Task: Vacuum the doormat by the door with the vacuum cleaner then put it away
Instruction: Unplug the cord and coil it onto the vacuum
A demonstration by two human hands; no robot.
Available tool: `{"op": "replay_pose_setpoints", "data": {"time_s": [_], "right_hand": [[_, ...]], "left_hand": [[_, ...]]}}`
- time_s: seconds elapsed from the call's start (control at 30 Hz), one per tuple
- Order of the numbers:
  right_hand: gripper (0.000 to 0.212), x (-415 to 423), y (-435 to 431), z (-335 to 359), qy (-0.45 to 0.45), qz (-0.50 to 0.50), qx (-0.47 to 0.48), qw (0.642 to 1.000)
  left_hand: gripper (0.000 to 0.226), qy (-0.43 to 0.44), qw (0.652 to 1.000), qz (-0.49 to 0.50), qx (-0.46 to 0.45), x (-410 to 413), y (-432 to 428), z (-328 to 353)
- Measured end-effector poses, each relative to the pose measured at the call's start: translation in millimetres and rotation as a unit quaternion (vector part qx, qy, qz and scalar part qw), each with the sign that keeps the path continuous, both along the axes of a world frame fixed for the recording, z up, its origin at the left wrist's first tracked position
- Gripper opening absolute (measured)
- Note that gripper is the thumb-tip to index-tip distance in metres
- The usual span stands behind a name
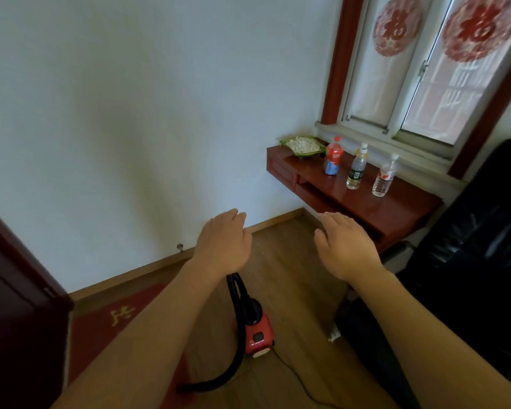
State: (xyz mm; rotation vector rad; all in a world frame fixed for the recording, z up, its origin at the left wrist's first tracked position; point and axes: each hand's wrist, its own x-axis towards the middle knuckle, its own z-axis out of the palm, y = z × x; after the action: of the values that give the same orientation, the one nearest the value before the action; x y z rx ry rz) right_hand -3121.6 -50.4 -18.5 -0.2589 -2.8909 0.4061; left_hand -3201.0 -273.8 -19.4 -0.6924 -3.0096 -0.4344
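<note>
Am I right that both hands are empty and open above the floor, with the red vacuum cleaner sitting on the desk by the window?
Not quite. The head view shows the vacuum cleaner on the wooden floor below the left hand, not on the desk. Both hands, including the right hand, are indeed open and empty.

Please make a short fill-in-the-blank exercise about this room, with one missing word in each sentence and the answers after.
1. The small red vacuum cleaner with a black hose stands on the wooden ____.
2. On the glossy red wooden shelf under the window stand ____ plastic bottles.
3. The left hand and the right hand are both open and hold ____.
4. The red doormat bears ____ lettering.

Answers: floor; three; nothing; yellow
</note>
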Motion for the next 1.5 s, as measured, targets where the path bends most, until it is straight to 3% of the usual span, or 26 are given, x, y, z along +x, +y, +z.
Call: {"op": "replay_pose_setpoints", "data": {"time_s": [0.53, 1.03, 1.5], "right_hand": [[0.049, 158, 32, 1, 0.022, -0.254, 0.024, 0.967], [0.048, 376, 112, 12, 0.035, -0.423, 0.023, 0.905], [0.041, 564, 200, 7, 0.040, -0.496, 0.046, 0.866]], "left_hand": [[0.051, 0.000, 0.970, -0.242, 0.033, 56, 102, -6], [0.052, 0.030, 0.895, -0.444, 0.030, 234, 257, 15], [0.047, 0.031, 0.865, -0.501, 0.020, 409, 377, 12]]}}
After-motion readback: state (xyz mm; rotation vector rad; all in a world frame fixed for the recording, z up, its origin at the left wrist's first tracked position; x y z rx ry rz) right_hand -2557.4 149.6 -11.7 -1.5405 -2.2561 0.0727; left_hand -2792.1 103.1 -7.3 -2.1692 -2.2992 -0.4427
